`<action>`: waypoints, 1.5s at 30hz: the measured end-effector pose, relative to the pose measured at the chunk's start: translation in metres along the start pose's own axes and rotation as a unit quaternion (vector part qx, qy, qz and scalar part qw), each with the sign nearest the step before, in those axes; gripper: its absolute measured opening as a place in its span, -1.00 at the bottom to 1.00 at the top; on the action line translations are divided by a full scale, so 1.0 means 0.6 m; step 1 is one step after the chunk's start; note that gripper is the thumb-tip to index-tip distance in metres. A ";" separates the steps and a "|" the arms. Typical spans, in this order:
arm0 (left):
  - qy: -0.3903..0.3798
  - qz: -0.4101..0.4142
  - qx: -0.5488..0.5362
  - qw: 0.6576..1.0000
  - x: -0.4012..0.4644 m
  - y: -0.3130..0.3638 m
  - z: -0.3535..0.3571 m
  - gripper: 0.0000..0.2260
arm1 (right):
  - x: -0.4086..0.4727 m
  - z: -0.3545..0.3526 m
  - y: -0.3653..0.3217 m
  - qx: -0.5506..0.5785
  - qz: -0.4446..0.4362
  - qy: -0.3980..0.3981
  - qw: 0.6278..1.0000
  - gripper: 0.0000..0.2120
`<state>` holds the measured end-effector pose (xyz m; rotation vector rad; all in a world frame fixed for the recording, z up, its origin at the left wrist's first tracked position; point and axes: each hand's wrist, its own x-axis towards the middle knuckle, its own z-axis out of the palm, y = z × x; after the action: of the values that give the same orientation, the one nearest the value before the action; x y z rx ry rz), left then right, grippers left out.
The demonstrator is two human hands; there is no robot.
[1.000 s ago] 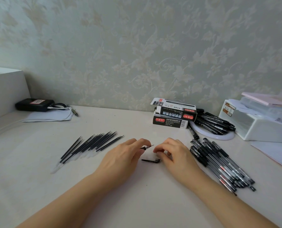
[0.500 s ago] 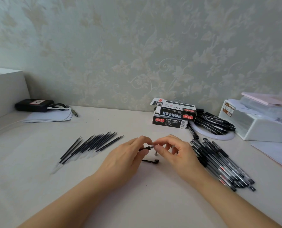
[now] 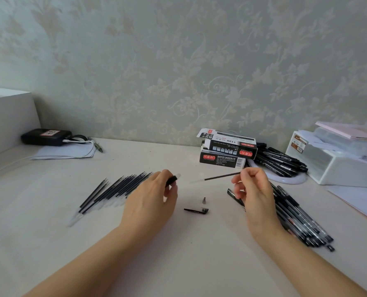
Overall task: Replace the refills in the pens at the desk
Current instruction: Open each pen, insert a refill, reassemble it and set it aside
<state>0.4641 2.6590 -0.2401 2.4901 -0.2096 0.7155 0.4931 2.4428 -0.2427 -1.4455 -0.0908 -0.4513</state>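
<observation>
Item, far left of the left hand: a black case point(image 3: 46, 137) with a cable, lying on white paper point(image 3: 64, 152). Item, just left of the left hand: a fan of loose refills point(image 3: 111, 190) laid out on the desk point(image 3: 178, 264), some partly hidden behind the hand. Item: the left hand point(image 3: 150, 202), fingers curled, by which a pen barrel point(image 3: 172, 180) is gripped, its open clear end pointed toward the other hand. Item, on the desk between the hands: a small metal tip cone point(image 3: 203, 200) standing free, and just nearer, a black cap point(image 3: 196, 210) with clip, lying flat. Item: a refill point(image 3: 215, 178), pinched at its dark end by the right hand point(image 3: 253, 194) and held in the air, its pale end apart from the barrel mouth. Whether this refill is old or new cannot be told. Item, behind the right hand: two stacked boxes point(image 3: 227, 152). Item, under and right of the right hand: a heap of pens point(image 3: 296, 217); further right, a white organiser point(image 3: 339, 159). Handling note: the barrel is best kept steady and level, the refill drawn or fed straight along its axis so it is not bent, and the cone left where it will not be knocked away.
</observation>
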 end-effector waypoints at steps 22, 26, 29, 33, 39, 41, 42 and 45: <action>0.048 -0.072 0.095 0.992 0.016 -0.039 -0.025 -0.90 | -0.012 0.011 -0.001 -0.109 -0.046 -0.093 0.989 -0.94; 0.016 -0.119 0.151 0.981 0.015 -0.052 -0.029 -0.88 | -0.012 0.010 -0.002 -0.122 -0.054 -0.091 0.987 -0.95; -0.006 -0.125 0.167 0.978 0.014 -0.051 -0.027 -0.90 | -0.012 0.009 -0.002 -0.144 -0.062 -0.087 0.984 -0.92; -0.027 -0.124 0.184 0.975 0.015 -0.050 -0.027 -0.91 | -0.004 0.002 -0.013 -0.182 -0.068 -0.062 0.979 -0.88; -0.028 -0.104 0.187 0.976 0.014 -0.042 -0.025 -0.91 | 0.045 -0.035 -0.064 -0.340 -0.037 -0.036 0.939 -0.89; -0.021 -0.065 0.163 0.984 0.012 -0.033 -0.022 -0.89 | 0.051 -0.045 -0.085 -0.451 -0.006 -0.101 0.887 -0.87; -0.023 -0.039 0.144 0.988 0.010 -0.028 -0.020 -0.89 | 0.050 -0.047 -0.095 -0.510 0.007 -0.134 0.850 -0.85; -0.038 0.024 0.082 0.996 0.005 -0.013 -0.011 -0.87 | 0.040 -0.046 -0.117 -0.633 0.059 -0.201 0.745 -0.86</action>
<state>0.4658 2.6690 -0.2374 2.6798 -0.2483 0.6841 0.4848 2.4062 -0.1728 -2.8813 -0.0233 -0.0107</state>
